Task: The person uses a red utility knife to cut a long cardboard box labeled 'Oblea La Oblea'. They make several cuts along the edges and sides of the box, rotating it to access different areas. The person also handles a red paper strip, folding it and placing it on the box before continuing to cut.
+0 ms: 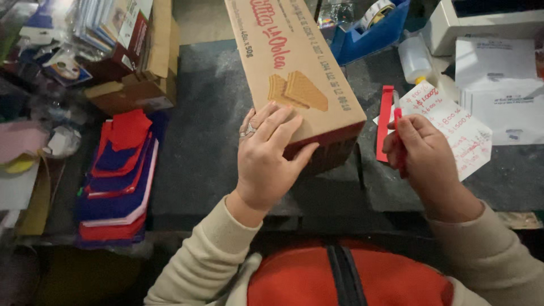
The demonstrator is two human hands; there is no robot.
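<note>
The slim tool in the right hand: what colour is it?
Red, matching the red strip beside it; the tool shows best in the head view, gripped by the right hand.

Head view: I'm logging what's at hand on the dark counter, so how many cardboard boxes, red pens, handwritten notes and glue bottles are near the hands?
Long cardboard box, under the left hand: 1
Red pen, in the right hand: 1
Handwritten note: 1
White glue bottle: 1
Total: 4

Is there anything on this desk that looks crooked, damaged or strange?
Nothing looks damaged or spilled. The long cardboard box lies at an angle under the left hand, its near end past the dark mat's edge. The right hand holds a red marker.
</note>
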